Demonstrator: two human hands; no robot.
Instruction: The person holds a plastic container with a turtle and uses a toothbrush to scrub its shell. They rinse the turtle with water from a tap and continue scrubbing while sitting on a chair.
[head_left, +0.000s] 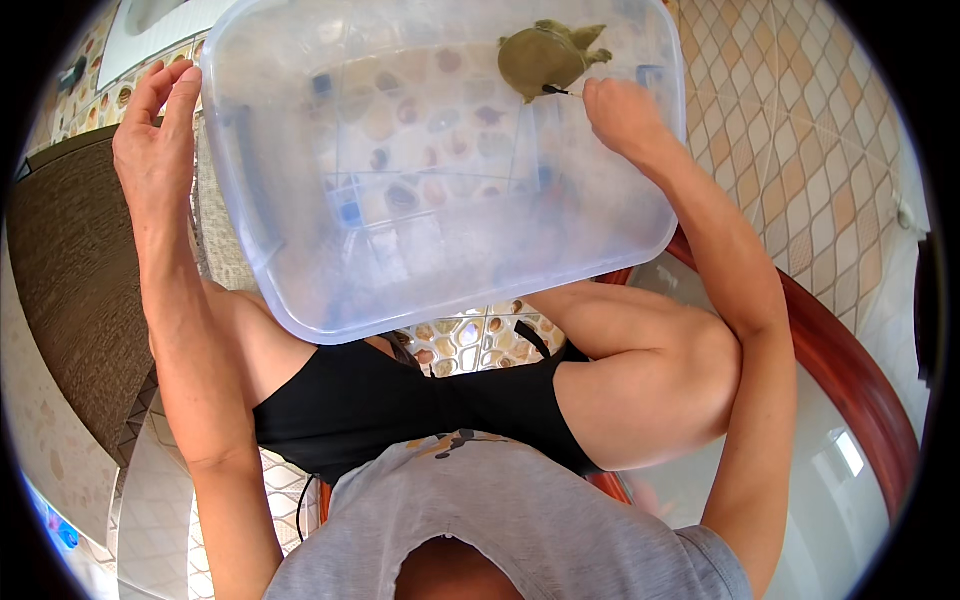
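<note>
A translucent plastic tub (420, 247) stands in front of my knees. An olive-coloured turtle (541, 61), which looks like a softshell, is in its far right part. My right hand (626, 116) reaches over the tub's right side and pinches a thin stick-like tool, probably a small brush (562, 91). The tool's dark tip meets the near edge of the turtle's shell. Beside the tub's far left rim, my left hand (159, 124) is raised with its fingers apart and holds nothing. Whether its thumb touches the rim, I cannot tell.
Pebble-patterned floor tiles (450, 345) show between my legs. On the right, a curved reddish-brown wooden edge (847, 382) borders a glossy pale surface (825, 442). Diamond-patterned tiles (787, 135) lie beyond it. At left is a dark brown textured surface (75, 270).
</note>
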